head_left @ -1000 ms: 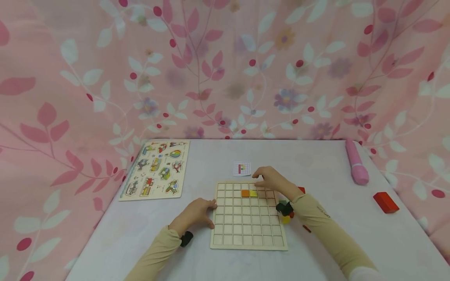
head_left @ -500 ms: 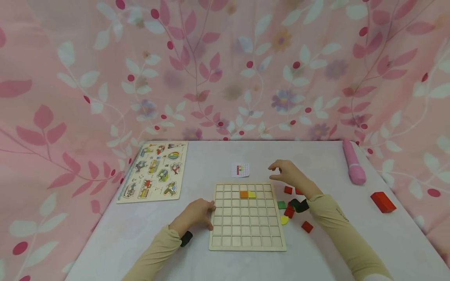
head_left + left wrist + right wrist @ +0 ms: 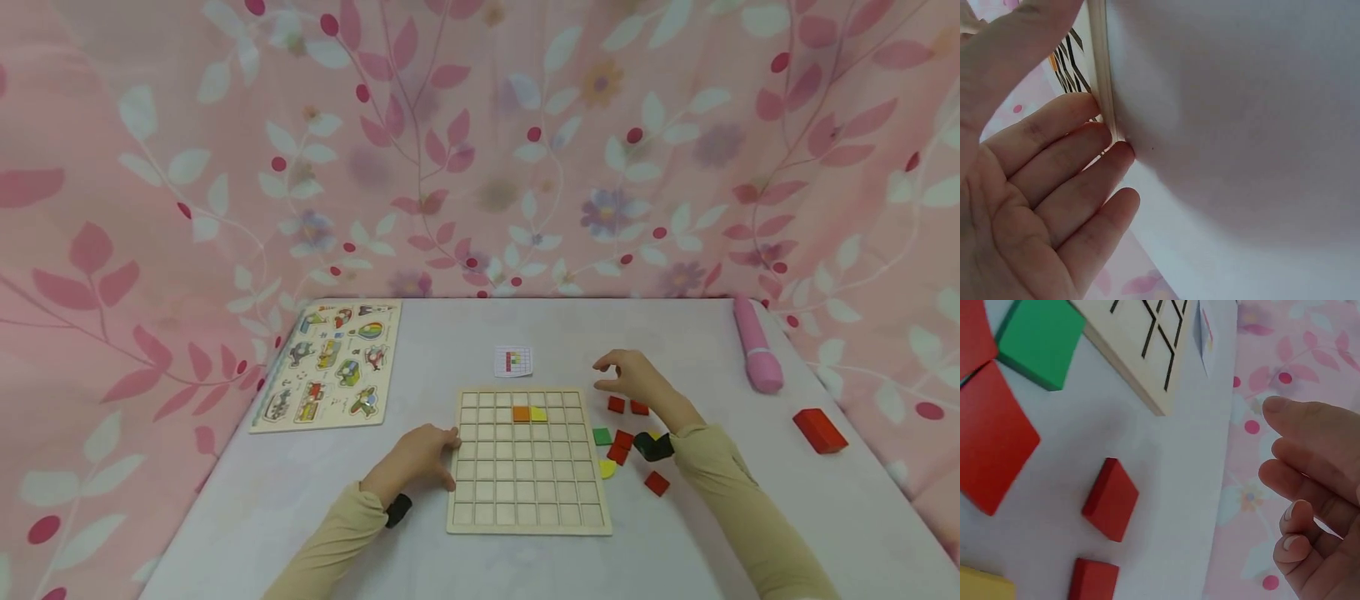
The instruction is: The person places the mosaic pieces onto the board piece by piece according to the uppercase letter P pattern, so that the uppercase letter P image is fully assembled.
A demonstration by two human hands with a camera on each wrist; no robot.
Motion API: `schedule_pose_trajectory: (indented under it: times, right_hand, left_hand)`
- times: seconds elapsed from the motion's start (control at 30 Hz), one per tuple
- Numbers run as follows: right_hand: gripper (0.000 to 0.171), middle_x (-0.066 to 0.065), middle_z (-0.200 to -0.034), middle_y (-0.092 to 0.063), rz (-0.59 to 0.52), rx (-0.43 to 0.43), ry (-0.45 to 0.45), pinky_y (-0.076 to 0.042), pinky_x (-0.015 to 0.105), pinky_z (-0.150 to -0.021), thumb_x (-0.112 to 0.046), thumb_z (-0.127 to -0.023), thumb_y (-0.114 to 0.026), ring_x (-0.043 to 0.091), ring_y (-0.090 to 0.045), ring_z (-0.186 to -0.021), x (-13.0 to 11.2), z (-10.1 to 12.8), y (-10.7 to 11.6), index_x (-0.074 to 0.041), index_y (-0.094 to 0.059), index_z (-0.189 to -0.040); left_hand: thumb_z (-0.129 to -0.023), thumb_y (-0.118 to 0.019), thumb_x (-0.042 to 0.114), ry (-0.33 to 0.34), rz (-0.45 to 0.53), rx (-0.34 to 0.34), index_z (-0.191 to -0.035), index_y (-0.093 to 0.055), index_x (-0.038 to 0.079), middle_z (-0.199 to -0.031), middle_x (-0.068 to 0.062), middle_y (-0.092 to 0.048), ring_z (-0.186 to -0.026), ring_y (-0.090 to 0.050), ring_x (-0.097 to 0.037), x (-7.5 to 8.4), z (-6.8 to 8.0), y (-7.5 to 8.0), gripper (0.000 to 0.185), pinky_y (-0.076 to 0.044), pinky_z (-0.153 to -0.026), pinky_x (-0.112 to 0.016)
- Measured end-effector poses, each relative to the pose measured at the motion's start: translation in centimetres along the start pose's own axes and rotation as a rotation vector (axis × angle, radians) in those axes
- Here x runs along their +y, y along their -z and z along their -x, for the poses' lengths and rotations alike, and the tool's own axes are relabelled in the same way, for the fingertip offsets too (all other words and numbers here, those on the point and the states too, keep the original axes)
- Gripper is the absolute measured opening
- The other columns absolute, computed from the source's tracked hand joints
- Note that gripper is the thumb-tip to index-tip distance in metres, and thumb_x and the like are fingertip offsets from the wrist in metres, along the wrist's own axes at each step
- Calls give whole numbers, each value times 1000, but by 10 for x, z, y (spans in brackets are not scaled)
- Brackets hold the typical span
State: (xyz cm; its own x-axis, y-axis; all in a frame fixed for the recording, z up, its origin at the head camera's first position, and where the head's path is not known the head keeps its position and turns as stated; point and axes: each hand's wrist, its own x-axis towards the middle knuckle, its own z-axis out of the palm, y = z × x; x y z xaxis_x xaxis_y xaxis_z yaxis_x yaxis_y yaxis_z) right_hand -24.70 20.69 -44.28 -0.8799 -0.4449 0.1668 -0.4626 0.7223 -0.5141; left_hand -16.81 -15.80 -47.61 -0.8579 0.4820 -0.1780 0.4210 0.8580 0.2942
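Resting against the left edge of the wooden grid board [image 3: 528, 461], the left hand [image 3: 420, 454] lies with straight fingers [image 3: 1079, 164] whose tips touch the board's rim; it grips nothing. The board lies flat on the white table [image 3: 675, 533], and two of its upper cells are filled: an orange tile [image 3: 521, 413] and, touching it on the right, a yellow tile [image 3: 538, 413].

The right hand [image 3: 633, 379] hovers just past the board's upper right corner, above two small red tiles [image 3: 627, 406] lying side by side on the table. Its fingers [image 3: 1310, 481] are loosely bent and apart, holding nothing, as the right wrist view shows. Nearer the person, beside the board's right edge, sits a loose cluster of pieces: a green tile [image 3: 602, 437], a red tile [image 3: 621, 446], a yellow half-round piece [image 3: 607, 469] and another red tile [image 3: 656, 483] a little apart from the rest.

A small pattern card [image 3: 513, 362] lies just beyond the board's far edge. At the table's left side is a picture peg puzzle [image 3: 330, 367] with vehicles. On the right lie a pink cylindrical object [image 3: 757, 346] near the far corner and a red block [image 3: 820, 431] close to the edge. A pink leaf-patterned curtain [image 3: 480, 150] hangs behind the table.
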Motion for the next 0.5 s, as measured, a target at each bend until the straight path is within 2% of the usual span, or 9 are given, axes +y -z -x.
schedule_pose_trajectory:
  times: [0.33, 0.5]
  right_hand:
    - [28, 12, -89, -60, -105, -30, -144, -41, 30, -57, -11, -75, -71, 23, -44, -72, 15, 17, -12, 4, -64, -99]
    - [28, 12, -89, -60, -50, -58, -156, -44, 34, -64, -10, -74, -72, 23, -47, -73, 25, 23, -18, 4, -64, -97]
  left_hand:
    - [-49, -85, 29, -3, -10, 6, -104, -66, 7, -107, -9, -61, -94, -55, -27, 4, 1, 3, 62, -43, -80, -38]
    - [-49, -85, 30, -15, -32, 0, -103, -66, 7, -108, -9, -61, -93, -55, -27, 5, 1, 3, 63, -43, -80, -37]
